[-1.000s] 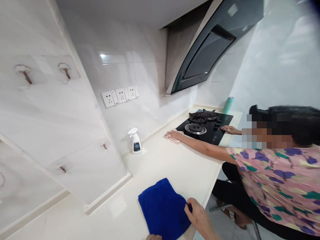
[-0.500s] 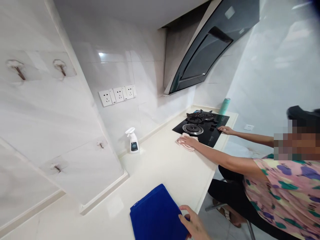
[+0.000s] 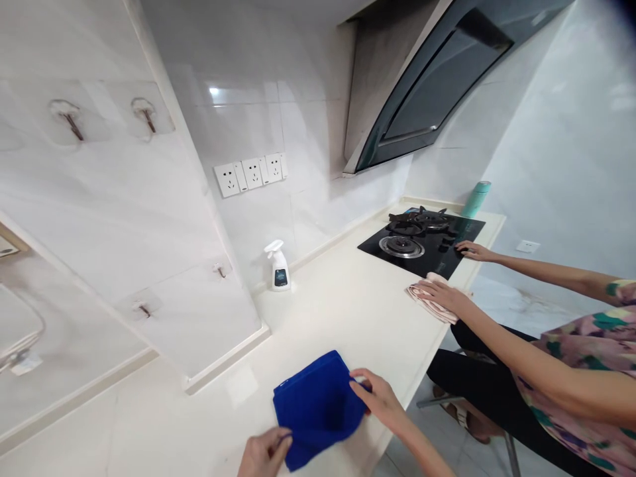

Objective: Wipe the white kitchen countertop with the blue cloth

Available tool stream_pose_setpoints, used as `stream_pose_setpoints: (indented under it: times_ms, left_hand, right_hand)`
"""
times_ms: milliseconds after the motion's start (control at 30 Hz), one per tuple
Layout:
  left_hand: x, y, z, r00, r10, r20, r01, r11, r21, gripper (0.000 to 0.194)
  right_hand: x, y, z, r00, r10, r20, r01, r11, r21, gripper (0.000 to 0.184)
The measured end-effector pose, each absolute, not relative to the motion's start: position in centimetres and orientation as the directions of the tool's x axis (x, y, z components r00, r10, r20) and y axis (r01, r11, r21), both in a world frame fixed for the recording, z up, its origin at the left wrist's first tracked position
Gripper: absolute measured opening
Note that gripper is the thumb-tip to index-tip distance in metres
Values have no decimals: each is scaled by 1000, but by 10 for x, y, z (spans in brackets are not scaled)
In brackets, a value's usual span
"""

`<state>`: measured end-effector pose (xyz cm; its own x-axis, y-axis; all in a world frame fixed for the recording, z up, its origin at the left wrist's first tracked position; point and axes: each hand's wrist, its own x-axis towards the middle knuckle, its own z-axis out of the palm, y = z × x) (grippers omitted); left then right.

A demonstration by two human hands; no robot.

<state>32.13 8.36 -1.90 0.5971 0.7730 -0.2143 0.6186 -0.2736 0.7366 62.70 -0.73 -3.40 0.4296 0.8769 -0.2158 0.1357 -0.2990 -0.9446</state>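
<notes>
A folded blue cloth (image 3: 318, 407) lies on the pale countertop near me, its front edge lifted a little. My left hand (image 3: 264, 452) pinches the cloth's near left corner between thumb and fingers. On the opposite side, my right hand (image 3: 378, 399) grips the right edge, thumb on top and fingers partly hidden beneath. Beyond the cloth, by the wall, stands a white spray bottle (image 3: 280, 268) with a dark label.
A co-worker's hand (image 3: 442, 295) presses a pink cloth (image 3: 430, 308) near the counter's front edge; the other hand (image 3: 474, 250) rests by the black gas stove (image 3: 437, 248). A green bottle (image 3: 477, 200) stands behind. The range hood (image 3: 442, 86) slants overhead.
My left hand has come into view and taken hold of the blue cloth's near corner, lifting that edge. The co-worker's pink cloth has moved from beside the stove toward the counter's front edge.
</notes>
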Motion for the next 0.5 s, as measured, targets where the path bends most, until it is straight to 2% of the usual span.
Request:
stream_pose_setpoints:
  times_ms: [67,100,167,233,267,300,367,500]
  left_hand:
    - [325,105,-15,509,839,-193,557,-150,817,54]
    - [324,115,-16,454,871,-187,537,-100,838,57]
    - [316,131,-22,310,937,-159,545,-38,838,61]
    - [298,144,-34,164,982,-90,605,-28,796,65]
    - [286,148,-40,106,994,-39,645,-40,763,68]
    - [273,151,-47,59,998,22,691,-57,720,70]
    - [245,155,-57,-21,991,129,793,-62,606,74]
    - [209,153,-63,-230,957,175,919,155,362,83]
  right_hand:
    - [624,12,-31,486,846,-220,75,-291,-954,62]
    - [621,20,-32,530,825,-196,97,-288,-953,68]
    - [610,31,-39,607,795,-26,307,-264,-914,71]
    - [592,40,-48,574,794,199,609,-251,-753,66]
    - [581,46,-53,526,808,265,719,-256,-646,64]
    - [568,52,-58,469,837,283,793,-259,-551,62]
    - [541,64,-68,354,909,221,873,-237,-426,62]
    - [509,77,-84,140,983,115,930,-91,-357,63]
